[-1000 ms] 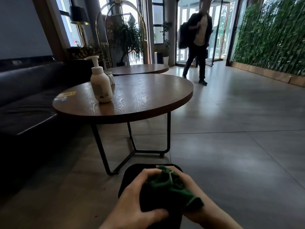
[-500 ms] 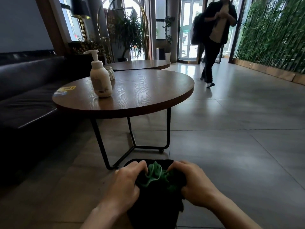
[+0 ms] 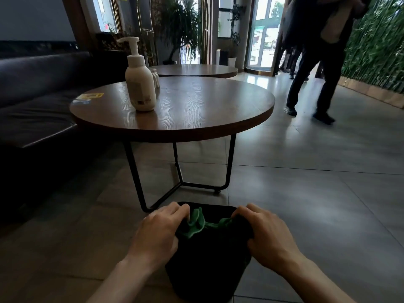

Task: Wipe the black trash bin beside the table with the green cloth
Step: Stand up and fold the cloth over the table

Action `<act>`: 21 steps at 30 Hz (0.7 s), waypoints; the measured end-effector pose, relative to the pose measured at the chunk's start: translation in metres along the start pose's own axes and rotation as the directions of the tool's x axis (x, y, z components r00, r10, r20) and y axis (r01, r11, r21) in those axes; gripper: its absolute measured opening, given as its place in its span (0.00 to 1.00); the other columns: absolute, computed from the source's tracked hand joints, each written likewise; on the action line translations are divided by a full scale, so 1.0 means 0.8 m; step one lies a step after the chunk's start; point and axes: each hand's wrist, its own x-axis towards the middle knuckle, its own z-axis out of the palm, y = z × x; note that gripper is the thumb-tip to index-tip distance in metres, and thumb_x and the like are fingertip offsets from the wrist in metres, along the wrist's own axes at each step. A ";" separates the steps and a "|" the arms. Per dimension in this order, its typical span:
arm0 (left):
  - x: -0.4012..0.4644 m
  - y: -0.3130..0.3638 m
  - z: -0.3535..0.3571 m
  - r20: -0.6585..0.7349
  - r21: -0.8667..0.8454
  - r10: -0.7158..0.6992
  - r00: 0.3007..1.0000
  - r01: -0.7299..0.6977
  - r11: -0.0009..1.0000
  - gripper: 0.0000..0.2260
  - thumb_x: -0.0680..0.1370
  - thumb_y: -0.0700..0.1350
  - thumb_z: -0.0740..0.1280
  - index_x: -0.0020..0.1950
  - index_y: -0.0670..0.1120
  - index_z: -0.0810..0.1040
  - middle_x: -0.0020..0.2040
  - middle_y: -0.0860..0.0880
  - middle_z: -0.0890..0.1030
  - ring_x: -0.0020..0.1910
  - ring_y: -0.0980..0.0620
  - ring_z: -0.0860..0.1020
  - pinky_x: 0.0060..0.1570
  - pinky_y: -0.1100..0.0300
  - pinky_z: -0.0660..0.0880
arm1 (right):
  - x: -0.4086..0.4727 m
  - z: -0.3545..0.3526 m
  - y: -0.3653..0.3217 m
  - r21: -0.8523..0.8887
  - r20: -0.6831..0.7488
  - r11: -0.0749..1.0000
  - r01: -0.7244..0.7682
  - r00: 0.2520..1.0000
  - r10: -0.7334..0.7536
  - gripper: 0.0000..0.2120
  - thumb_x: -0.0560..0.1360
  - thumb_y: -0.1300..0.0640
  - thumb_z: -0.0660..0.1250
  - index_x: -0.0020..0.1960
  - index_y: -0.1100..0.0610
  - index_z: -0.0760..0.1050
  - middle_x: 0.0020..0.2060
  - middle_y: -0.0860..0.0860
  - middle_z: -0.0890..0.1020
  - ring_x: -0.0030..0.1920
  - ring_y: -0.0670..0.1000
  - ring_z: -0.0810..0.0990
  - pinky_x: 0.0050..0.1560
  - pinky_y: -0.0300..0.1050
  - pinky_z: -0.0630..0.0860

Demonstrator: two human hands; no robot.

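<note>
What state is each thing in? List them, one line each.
Black trash bin: upright on the floor, both hands on its top.
Green cloth: bunched on the bin's top, stretched between the hands.
Left hand: grip shut on the cloth.
Right hand: grip shut on the cloth.
Pump bottle: upright on the round table.
Passer-by: walking, blurred.

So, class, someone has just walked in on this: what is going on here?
A person crouches over a black trash bin on the floor beside a round wooden table. Both hands grip its top: the left hand and right hand press a bunched green cloth against the rim between them. A white pump bottle stands on the table. Another person walks past behind.
</note>
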 end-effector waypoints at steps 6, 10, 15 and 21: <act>0.026 0.011 -0.061 0.056 0.019 0.000 0.998 -0.001 1.000 0.22 0.65 0.35 0.65 0.54 0.55 0.73 0.46 0.56 0.78 0.46 0.49 0.78 0.44 0.58 0.73 | 0.016 -0.053 -0.023 -0.029 0.163 0.998 -0.058 0.985 0.062 0.15 0.75 0.54 0.66 0.59 0.41 0.72 0.52 0.42 0.77 0.50 0.53 0.80 0.48 0.52 0.79; 0.045 0.034 -0.136 0.106 0.048 0.002 0.994 -0.007 0.999 0.23 0.65 0.35 0.67 0.56 0.54 0.75 0.46 0.56 0.79 0.48 0.50 0.77 0.48 0.59 0.73 | 0.031 -0.128 -0.052 -0.090 0.240 0.993 -0.072 0.966 0.092 0.16 0.75 0.54 0.65 0.61 0.42 0.71 0.53 0.44 0.77 0.51 0.54 0.80 0.49 0.52 0.79; 0.067 0.079 -0.253 0.174 0.000 0.048 0.984 -0.049 0.999 0.23 0.68 0.36 0.64 0.60 0.56 0.72 0.50 0.56 0.78 0.54 0.50 0.76 0.57 0.59 0.73 | 0.043 -0.251 -0.105 -0.114 0.311 0.989 -0.098 0.942 0.129 0.15 0.76 0.56 0.65 0.61 0.44 0.71 0.54 0.45 0.76 0.53 0.55 0.80 0.49 0.52 0.78; 0.096 0.129 -0.413 0.255 -0.029 0.118 0.960 -0.114 0.993 0.25 0.67 0.36 0.59 0.61 0.57 0.68 0.51 0.54 0.75 0.56 0.48 0.74 0.69 0.55 0.69 | 0.047 -0.412 -0.173 -0.083 0.340 0.982 -0.171 0.921 0.189 0.13 0.75 0.53 0.63 0.59 0.46 0.68 0.52 0.46 0.74 0.52 0.58 0.79 0.44 0.51 0.72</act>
